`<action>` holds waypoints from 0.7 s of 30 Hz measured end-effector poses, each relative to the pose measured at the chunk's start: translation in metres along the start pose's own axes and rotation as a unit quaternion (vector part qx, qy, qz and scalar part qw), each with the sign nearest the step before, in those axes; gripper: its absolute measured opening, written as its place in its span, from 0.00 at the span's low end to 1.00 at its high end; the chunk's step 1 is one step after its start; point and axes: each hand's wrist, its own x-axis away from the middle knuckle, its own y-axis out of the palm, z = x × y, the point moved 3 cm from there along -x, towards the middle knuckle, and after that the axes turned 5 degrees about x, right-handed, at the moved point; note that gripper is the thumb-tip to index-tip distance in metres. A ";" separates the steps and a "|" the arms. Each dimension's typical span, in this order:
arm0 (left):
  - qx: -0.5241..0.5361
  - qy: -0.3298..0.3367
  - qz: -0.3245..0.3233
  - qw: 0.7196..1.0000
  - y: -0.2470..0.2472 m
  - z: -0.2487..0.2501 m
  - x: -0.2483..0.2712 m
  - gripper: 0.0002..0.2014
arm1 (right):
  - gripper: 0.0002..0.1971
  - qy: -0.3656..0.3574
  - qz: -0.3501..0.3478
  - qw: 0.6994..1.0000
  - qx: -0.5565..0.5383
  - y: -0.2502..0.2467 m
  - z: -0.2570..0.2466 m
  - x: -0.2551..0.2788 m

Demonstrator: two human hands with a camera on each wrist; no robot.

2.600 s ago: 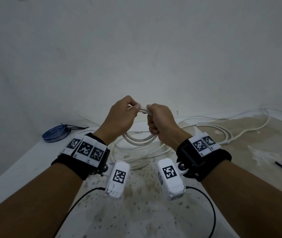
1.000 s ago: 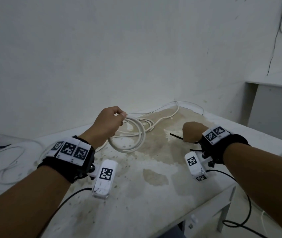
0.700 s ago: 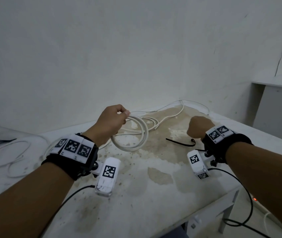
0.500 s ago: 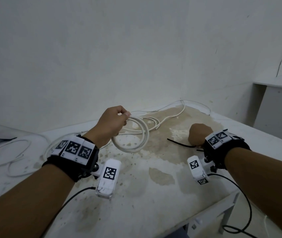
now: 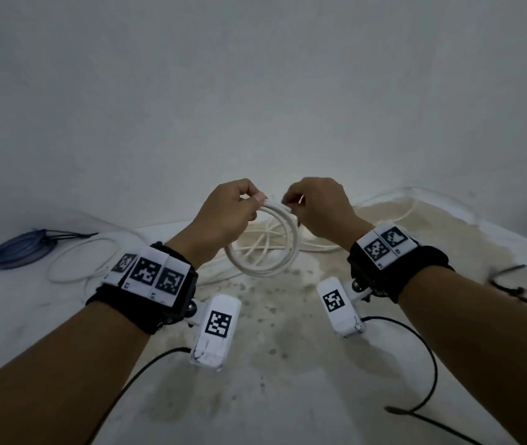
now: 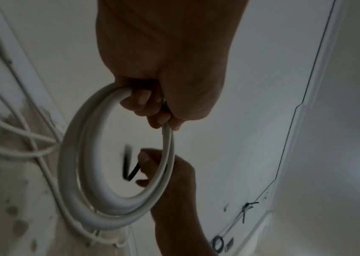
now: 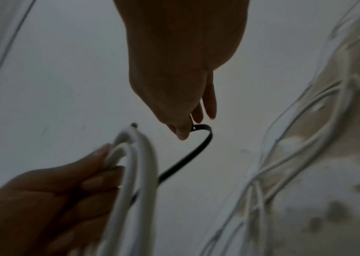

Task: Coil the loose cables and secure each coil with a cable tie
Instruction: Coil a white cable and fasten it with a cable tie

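My left hand (image 5: 236, 210) grips the top of a white cable coil (image 5: 263, 271), which hangs above the table; the same coil (image 6: 108, 199) fills the left wrist view. My right hand (image 5: 313, 203) is close beside the coil's top and pinches the head of a black cable tie (image 7: 187, 155). The tie bends down and passes behind the coil strands (image 7: 130, 173). In the left wrist view the tie (image 6: 130, 169) shows through the ring, held by the right hand (image 6: 170, 173). In the head view my hands hide the tie.
Loose white cables (image 5: 384, 213) trail over the stained table (image 5: 272, 396) behind the coil. A tied blue coil (image 5: 18, 252) lies at the far left beside another white loop (image 5: 72, 264). Spare black ties (image 5: 519, 287) lie at the right. Wrist camera leads (image 5: 416, 380) cross the front.
My right hand picked up a black tie from the right side of the table and brought it back to the coil's top. My left hand kept hold of the coil.
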 end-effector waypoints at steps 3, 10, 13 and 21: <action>-0.032 -0.004 0.045 0.998 -0.040 -0.014 0.002 0.10 | 0.04 -0.042 0.024 0.992 -0.118 0.018 -0.048 -0.032; -0.076 -0.050 0.125 0.988 -0.105 -0.056 0.005 0.10 | 0.02 -0.053 -0.028 0.886 -0.461 0.071 -0.108 -0.066; -0.086 -0.055 0.147 0.984 -0.109 -0.065 -0.004 0.10 | 0.03 -0.045 -0.024 0.872 -0.486 0.085 -0.115 -0.074; 0.004 -0.071 0.120 0.990 -0.075 -0.075 -0.043 0.10 | 0.02 0.031 0.008 0.869 -0.495 0.091 -0.073 -0.082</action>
